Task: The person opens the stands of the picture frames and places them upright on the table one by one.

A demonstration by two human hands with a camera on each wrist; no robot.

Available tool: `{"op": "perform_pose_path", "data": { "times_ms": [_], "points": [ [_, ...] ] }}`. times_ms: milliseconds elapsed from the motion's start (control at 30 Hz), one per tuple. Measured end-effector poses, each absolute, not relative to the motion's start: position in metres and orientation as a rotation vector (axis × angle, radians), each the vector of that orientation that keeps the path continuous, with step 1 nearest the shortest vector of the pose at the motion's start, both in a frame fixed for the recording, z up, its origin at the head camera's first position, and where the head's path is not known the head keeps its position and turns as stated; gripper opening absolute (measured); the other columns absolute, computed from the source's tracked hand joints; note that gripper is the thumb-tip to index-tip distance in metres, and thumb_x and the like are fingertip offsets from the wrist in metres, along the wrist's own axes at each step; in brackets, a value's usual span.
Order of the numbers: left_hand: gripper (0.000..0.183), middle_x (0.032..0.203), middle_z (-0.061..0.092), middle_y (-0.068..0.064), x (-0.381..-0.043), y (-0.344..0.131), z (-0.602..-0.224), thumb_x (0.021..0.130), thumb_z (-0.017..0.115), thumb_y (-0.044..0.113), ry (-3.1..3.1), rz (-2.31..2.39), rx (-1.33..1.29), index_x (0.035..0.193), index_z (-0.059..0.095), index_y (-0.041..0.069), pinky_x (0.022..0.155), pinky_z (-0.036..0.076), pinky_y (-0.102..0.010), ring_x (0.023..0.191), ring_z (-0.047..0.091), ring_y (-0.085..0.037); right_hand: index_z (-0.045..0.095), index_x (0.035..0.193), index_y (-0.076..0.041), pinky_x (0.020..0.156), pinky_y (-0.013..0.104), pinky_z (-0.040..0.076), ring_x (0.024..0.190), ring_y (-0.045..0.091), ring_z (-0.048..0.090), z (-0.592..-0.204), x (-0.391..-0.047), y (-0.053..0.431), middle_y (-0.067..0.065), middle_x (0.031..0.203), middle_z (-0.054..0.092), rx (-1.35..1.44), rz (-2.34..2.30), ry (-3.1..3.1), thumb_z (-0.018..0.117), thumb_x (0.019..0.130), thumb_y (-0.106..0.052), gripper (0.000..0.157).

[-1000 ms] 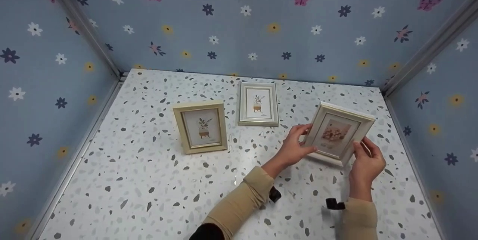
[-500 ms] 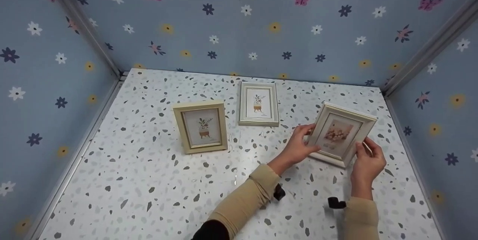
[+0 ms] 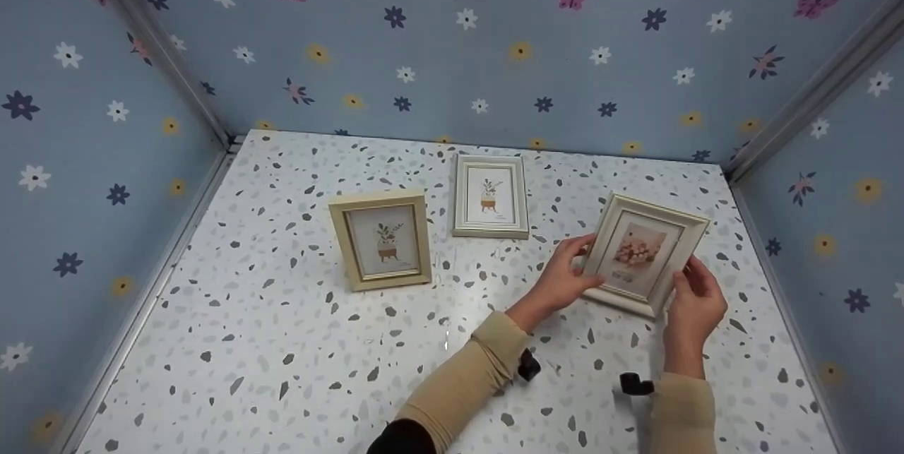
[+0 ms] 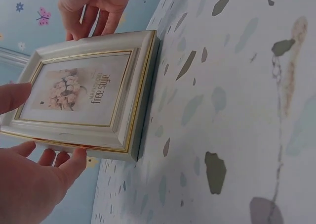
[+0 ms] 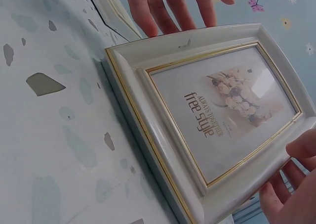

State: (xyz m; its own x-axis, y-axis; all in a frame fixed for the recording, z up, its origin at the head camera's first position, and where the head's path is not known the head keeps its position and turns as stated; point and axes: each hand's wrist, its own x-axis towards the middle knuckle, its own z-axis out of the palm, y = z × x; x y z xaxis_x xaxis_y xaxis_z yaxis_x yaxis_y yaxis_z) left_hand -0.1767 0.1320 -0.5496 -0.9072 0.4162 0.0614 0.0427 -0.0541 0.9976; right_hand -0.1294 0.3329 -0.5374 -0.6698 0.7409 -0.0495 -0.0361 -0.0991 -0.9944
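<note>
A cream picture frame (image 3: 637,249) with a gold inner line stands tilted back at the right of the table, between both hands. Its print shows pale pink flowers and the words "free style", readable in both wrist views. My left hand (image 3: 560,279) grips its left edge, thumb toward the front near the lower corner. On the opposite edge, my right hand (image 3: 696,304) holds it with the thumb in front and the fingers partly hidden behind. The lower edge sits close over the speckled tabletop (image 4: 197,135) in the left wrist view.
To the left stands a light gold picture frame (image 3: 385,242) with a potted-plant print. Farther back lies a white and silver frame (image 3: 490,197) with a similar print. Blue flowered panels (image 3: 452,44) wall in the table at the back and both sides.
The held picture frame has shifted slightly right, and its top has leaned back so the face turns more upward. The left hand has moved a little right with it. The other frames stay put.
</note>
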Motion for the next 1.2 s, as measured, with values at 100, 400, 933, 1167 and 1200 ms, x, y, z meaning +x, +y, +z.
{"op": "perform_pose_path", "data": {
  "times_ms": [100,400,933,1167,1200],
  "points": [
    [0.066,0.141,0.041,0.002,-0.177,0.131,-0.550,0.086,0.073,-0.002,1.941,2.061,0.483,0.146,0.050,0.016,0.100,0.047,-0.032,0.129,0.042,-0.018,0.066,0.128,-0.002,0.091,0.020,0.048,0.116,0.018,0.058,-0.536,-0.128,0.333,0.008,0.120,0.065,-0.765,1.814,-1.635,0.065,0.094,0.002,0.034],
    [0.048,0.139,0.050,-0.004,-0.181,0.116,-0.552,0.093,0.067,0.006,1.945,2.067,0.468,0.139,0.056,0.011,0.095,0.047,-0.029,0.129,0.048,-0.032,0.070,0.122,-0.003,0.085,0.022,0.046,0.109,0.013,0.056,-0.528,-0.123,0.327,0.008,0.116,0.065,-0.770,1.660,-1.698,0.066,0.095,-0.005,0.027],
    [0.020,0.111,0.066,-0.002,-0.197,0.077,-0.557,0.096,0.062,0.002,2.040,2.252,0.301,0.116,0.065,0.004,0.089,0.050,-0.028,0.102,0.062,-0.014,0.062,0.113,0.017,0.076,0.025,0.052,0.086,0.022,0.062,-0.525,-0.121,0.291,0.012,0.093,0.066,-0.286,1.731,-1.638,0.068,0.093,0.000,0.027],
    [0.018,0.109,0.065,0.003,-0.201,0.060,-0.556,0.097,0.062,0.007,2.179,2.226,0.118,0.115,0.066,0.009,0.088,0.050,-0.030,0.104,0.060,-0.013,0.062,0.113,0.017,0.070,0.022,0.054,0.079,0.025,0.062,-0.529,-0.124,0.269,0.014,0.089,0.066,-0.143,1.786,-1.752,0.066,0.094,0.001,0.026],
    [0.018,0.109,0.065,0.004,-0.202,0.058,-0.557,0.097,0.063,0.007,2.200,2.226,0.088,0.115,0.066,0.010,0.088,0.050,-0.030,0.104,0.060,-0.013,0.063,0.113,0.017,0.069,0.022,0.054,0.078,0.023,0.062,-0.529,-0.125,0.266,0.013,0.088,0.067,-0.130,1.778,-1.779,0.066,0.094,0.001,0.025]
  ]
}}
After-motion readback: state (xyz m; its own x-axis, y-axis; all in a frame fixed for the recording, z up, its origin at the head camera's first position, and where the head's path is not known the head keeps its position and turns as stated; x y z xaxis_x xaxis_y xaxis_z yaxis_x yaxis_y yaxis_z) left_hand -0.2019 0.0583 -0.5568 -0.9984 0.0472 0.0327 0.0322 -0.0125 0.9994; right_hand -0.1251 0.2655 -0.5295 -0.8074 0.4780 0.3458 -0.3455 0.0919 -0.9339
